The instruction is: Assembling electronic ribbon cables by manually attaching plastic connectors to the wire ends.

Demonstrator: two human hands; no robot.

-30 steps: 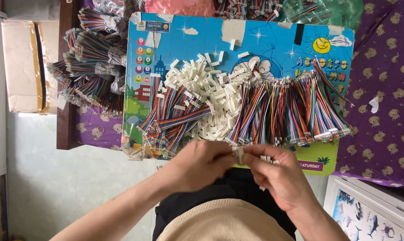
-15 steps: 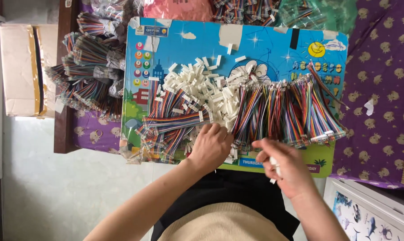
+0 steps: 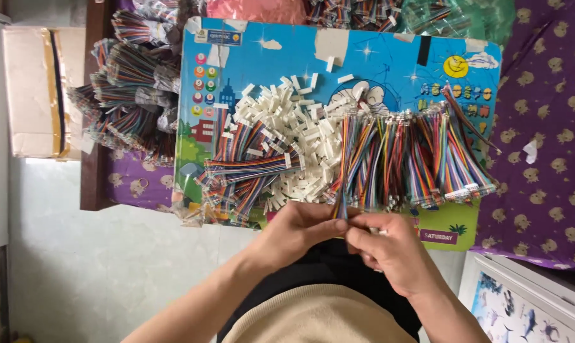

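Multicoloured ribbon cable (image 3: 342, 190) is pinched at its near end between both hands, right at the front edge of the blue picture board (image 3: 376, 57). Half a second ago the left hand (image 3: 300, 228) was out in the white connector pile (image 3: 294, 121); now it's back against the right hand (image 3: 389, 251), so looks like a fresh piece got fetched.

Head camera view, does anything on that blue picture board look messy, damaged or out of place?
Mostly orderly work clutter. The blue board carries several taped patches along its top edge. A few white connectors lie scattered above their pile. One ribbon cable lies slanted across the otherwise parallel row. The left hand and right hand meet at the board's near edge.
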